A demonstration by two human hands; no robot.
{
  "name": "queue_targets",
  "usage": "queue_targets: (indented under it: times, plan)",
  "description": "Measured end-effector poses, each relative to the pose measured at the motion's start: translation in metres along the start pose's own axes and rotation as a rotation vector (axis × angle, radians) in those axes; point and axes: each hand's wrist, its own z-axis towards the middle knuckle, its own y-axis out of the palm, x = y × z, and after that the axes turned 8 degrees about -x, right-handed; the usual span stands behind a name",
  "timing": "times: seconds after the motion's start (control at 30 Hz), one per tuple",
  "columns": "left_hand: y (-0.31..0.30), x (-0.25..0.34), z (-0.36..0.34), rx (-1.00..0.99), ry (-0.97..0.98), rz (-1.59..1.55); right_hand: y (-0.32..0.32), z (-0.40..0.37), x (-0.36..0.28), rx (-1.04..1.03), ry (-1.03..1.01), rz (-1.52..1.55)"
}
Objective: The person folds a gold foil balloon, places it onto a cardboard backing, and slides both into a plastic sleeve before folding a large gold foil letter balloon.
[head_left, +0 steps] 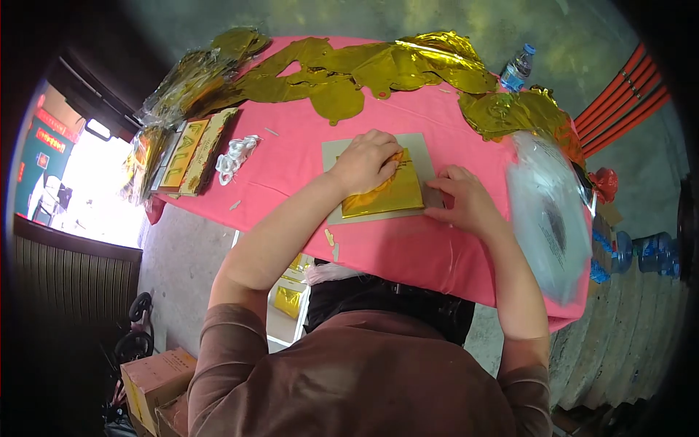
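A gold foil sheet (389, 200), folded into a flat square, lies on a grey cardboard square (417, 148) in the middle of the table. My left hand (366, 162) rests on the upper left part of the foil, fingers lying over it and pressing down. Beside the right edge of the foil and cardboard is my right hand (464, 198), its thumb and fingers apart. Whether its fingertips touch the cardboard edge is hard to see. Small pale scraps (332, 245) lie just below the cardboard.
Flat gold foil balloons (337, 100) spread along the far edge of the pink-covered table (280, 156). White string (237, 156) and packaged cards (191, 156) lie left. A clear plastic bag stack (547, 218) is at right. A water bottle (518, 68) stands at the far right edge.
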Motion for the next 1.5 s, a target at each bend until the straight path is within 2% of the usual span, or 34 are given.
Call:
queue_targets:
  times: [0.13, 0.2, 0.23, 0.37, 0.43, 0.47, 0.53, 0.6, 0.63, 0.7, 0.83, 0.9, 1.03, 1.1, 1.2, 1.33, 1.4, 1.5]
  plan:
    - [0.004, 0.007, 0.012, 0.017, 0.015, 0.042, -0.008, -0.007, -0.007, 0.045, 0.003, -0.063]
    - [0.003, 0.012, 0.011, 0.059, 0.020, 0.044, -0.008, -0.011, -0.014, 0.194, -0.066, -0.145]
    - [0.000, 0.016, 0.011, 0.099, 0.032, 0.047, -0.005, -0.013, -0.017, 0.194, -0.066, -0.145]
    - [-0.016, 0.027, -0.005, 0.183, -0.007, -0.116, 0.019, -0.016, -0.041, 0.199, -0.212, 0.021]
    - [-0.025, 0.026, -0.021, 0.050, -0.040, -0.104, 0.029, -0.014, -0.049, 0.197, -0.269, 0.064]
    - [-0.029, 0.028, -0.029, 0.046, -0.045, -0.104, 0.034, -0.012, -0.050, 0.189, -0.261, 0.080]
    - [-0.033, 0.032, -0.044, -0.064, 0.037, -0.095, 0.039, -0.010, -0.054, 0.176, -0.253, 0.108]
    - [-0.028, 0.028, -0.051, -0.060, 0.027, -0.106, 0.036, -0.006, -0.059, 0.072, -0.122, 0.047]
    - [-0.026, 0.027, -0.054, -0.052, 0.025, -0.118, 0.034, -0.003, -0.062, 0.068, -0.125, 0.051]
    - [-0.023, 0.026, -0.055, -0.059, 0.008, -0.119, 0.031, 0.002, -0.065, -0.114, -0.050, 0.008]
    - [-0.019, 0.025, -0.056, -0.048, -0.001, -0.127, 0.032, 0.009, -0.067, -0.143, -0.115, -0.069]
    - [-0.019, 0.025, -0.056, -0.065, -0.001, -0.143, 0.038, 0.010, -0.067, -0.091, -0.225, -0.197]
    - [-0.024, 0.023, -0.060, -0.122, 0.000, -0.221, 0.046, 0.013, -0.069, -0.113, -0.209, -0.192]
    - [-0.026, 0.026, -0.062, -0.145, -0.013, -0.211, 0.047, 0.015, -0.066, -0.105, -0.323, -0.253]
    - [-0.026, 0.027, -0.062, -0.176, -0.034, -0.204, 0.045, 0.013, -0.065, -0.057, -0.379, -0.248]
    - [-0.028, 0.028, -0.062, -0.179, -0.033, -0.200, 0.047, 0.010, -0.068, 0.035, -0.365, -0.048]
    - [-0.026, 0.027, -0.063, -0.182, -0.035, -0.205, 0.046, 0.008, -0.075, -0.043, -0.191, -0.004]
    - [-0.028, 0.028, -0.061, -0.189, -0.038, -0.205, 0.046, 0.012, -0.073, -0.124, -0.244, -0.058]
